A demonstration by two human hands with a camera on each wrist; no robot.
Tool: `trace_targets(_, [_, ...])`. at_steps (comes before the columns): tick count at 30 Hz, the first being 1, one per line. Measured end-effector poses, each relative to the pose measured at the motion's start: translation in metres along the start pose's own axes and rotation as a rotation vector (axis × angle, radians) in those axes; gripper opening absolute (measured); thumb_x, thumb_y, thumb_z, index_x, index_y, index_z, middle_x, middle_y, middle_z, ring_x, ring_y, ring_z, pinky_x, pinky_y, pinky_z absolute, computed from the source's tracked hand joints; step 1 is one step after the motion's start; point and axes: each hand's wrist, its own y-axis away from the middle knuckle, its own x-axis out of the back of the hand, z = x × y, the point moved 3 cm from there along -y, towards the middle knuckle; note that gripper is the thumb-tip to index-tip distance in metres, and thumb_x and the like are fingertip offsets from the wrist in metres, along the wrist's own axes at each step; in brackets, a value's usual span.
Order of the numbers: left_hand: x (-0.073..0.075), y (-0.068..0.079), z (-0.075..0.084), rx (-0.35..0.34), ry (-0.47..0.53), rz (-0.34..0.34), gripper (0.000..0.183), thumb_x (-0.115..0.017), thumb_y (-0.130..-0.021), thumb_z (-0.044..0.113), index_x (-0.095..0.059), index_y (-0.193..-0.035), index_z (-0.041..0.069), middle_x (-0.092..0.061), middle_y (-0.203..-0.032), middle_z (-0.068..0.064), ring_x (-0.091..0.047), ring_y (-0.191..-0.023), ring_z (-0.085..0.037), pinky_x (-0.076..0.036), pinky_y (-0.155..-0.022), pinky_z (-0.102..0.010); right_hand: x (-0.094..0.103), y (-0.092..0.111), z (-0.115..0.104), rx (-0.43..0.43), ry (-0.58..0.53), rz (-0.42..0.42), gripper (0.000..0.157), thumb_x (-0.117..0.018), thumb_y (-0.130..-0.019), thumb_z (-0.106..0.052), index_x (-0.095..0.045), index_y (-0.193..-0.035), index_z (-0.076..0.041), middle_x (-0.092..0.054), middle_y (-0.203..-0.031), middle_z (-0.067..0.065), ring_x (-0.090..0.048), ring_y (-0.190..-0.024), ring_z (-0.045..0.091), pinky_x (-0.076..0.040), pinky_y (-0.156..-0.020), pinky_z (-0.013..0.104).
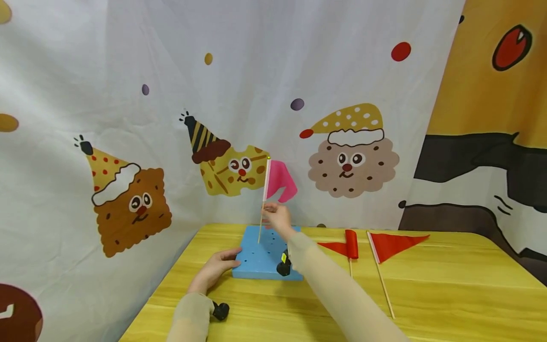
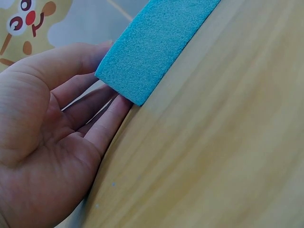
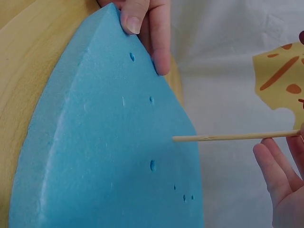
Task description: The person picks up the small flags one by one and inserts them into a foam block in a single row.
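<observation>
My right hand (image 1: 278,219) pinches the thin wooden stick of a pink flag (image 1: 281,180) and holds it nearly upright. In the right wrist view the stick (image 3: 232,136) reaches to the top face of a blue foam board (image 3: 95,142), its lower end close over the surface among several small holes. My left hand (image 1: 217,267) rests at the board's left edge. In the left wrist view, its thumb (image 2: 85,59) lies at the top edge and the almost straight fingers touch the board's side.
Right of the board, a red flag (image 1: 352,244) lies partly rolled round its stick. Beside it a red triangular flag (image 1: 395,244) is spread flat on the yellow wood-grain table (image 1: 461,289). A printed white curtain (image 1: 256,95) hangs right behind the table.
</observation>
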Motion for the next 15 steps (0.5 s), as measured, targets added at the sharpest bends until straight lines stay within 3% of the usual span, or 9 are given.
trace_targets(7, [-0.001,0.0,0.0,0.01,0.017,0.013,0.054,-0.067,-0.093,0.014,-0.048,-0.142,0.0,-0.039,-0.147,-0.024,-0.036,-0.134,-0.04,-0.038,-0.105,-0.049,-0.011,0.002,0.001,0.028,0.128,-0.049,0.025,-0.067,-0.093,-0.019,-0.069,-0.113,-0.003,-0.07,-0.104,0.01,-0.071,-0.08,0.027,-0.059,-0.064,0.038])
trace_targets(15, [0.001,-0.004,-0.001,0.015,0.028,0.015,0.053,-0.067,-0.093,0.013,-0.049,-0.142,0.001,-0.041,-0.147,-0.021,-0.037,-0.135,-0.038,-0.038,-0.106,-0.048,-0.016,0.006,0.003,0.059,0.113,-0.085,0.026,-0.065,-0.094,-0.016,-0.069,-0.114,0.001,-0.07,-0.106,0.014,-0.07,-0.081,0.025,-0.059,-0.065,0.042])
